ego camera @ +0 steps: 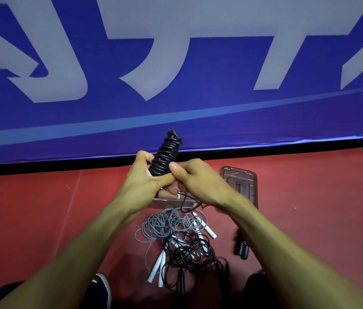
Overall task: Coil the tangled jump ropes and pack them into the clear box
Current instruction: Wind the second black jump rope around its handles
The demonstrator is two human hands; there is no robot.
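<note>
Black jump rope, frame centre: gripped by left hand, right hand pinching its tail; wind turns snug, evenly.

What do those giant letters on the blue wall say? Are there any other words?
Blue banner: huge pale strokes, cut off by the frame, so no word can be read.
Clear box lid: no readable text.
Jump ropes and their handles: no print visible.

lid right of box, ropes before
</note>
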